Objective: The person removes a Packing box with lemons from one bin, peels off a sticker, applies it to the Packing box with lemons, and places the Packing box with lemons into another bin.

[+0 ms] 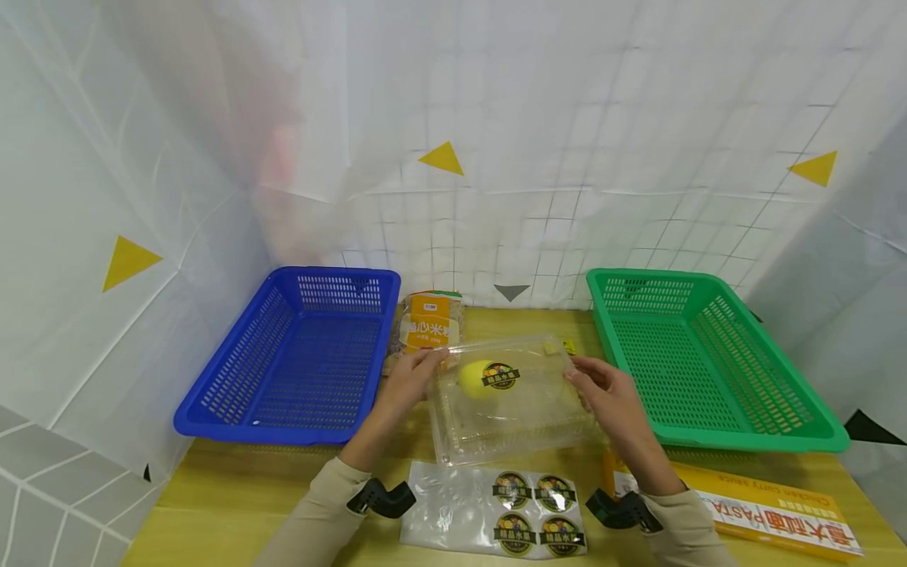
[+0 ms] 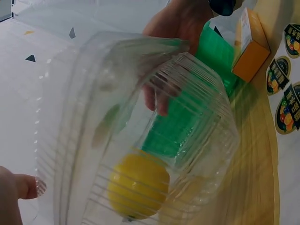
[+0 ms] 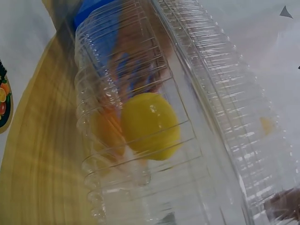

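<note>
Between both hands is a clear plastic clamshell box, held above the table and slightly tilted. A round black fruit label sits on its lid. Inside lies one yellow lemon, seen through the ribbed wall as a lemon in the left wrist view and a lemon in the right wrist view. My left hand grips the box's left end, and my right hand pinches its right end near the far corner. Some fingers are hidden beneath or behind the plastic.
A sheet of fruit labels lies in front of the box. A blue basket stands left, a green basket right. Behind is a bag of grain. A yellow pasta box lies at front right.
</note>
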`<state>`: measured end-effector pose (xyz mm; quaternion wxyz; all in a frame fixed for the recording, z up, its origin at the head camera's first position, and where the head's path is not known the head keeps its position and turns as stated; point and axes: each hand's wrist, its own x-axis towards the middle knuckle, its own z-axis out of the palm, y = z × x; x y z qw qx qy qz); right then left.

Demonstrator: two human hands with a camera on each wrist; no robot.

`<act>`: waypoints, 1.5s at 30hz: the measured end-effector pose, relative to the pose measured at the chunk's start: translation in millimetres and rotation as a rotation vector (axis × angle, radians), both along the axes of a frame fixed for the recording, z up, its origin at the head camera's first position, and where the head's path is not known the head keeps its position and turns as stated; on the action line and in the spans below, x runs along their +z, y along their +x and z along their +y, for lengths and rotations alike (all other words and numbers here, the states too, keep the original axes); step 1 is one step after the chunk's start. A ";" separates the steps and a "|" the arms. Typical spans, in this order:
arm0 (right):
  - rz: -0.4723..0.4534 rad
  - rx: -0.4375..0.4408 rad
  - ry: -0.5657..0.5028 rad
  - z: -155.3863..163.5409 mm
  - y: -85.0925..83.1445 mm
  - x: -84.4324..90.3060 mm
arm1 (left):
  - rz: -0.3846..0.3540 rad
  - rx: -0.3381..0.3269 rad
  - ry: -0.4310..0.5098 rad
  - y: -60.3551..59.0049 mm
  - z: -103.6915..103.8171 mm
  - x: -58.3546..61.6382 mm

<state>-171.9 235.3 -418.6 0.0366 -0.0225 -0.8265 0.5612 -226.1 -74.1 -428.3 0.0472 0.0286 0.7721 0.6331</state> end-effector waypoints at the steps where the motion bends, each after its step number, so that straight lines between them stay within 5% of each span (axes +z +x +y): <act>1: 0.004 0.003 0.004 0.7 0.7 1.0 | -0.027 -0.011 0.030 0.4 -0.1 0.2; 11: 0.000 0.054 0.000 7.9 6.2 7.7 | -0.173 -0.148 0.165 4.0 -3.0 3.0; 31: -0.016 0.077 -0.044 20.0 4.8 15.8 | -0.253 -0.269 0.244 6.2 -2.9 6.4; 45: -0.038 0.081 -0.019 29.2 7.3 23.1 | -0.273 -0.417 0.264 10.1 -6.5 10.0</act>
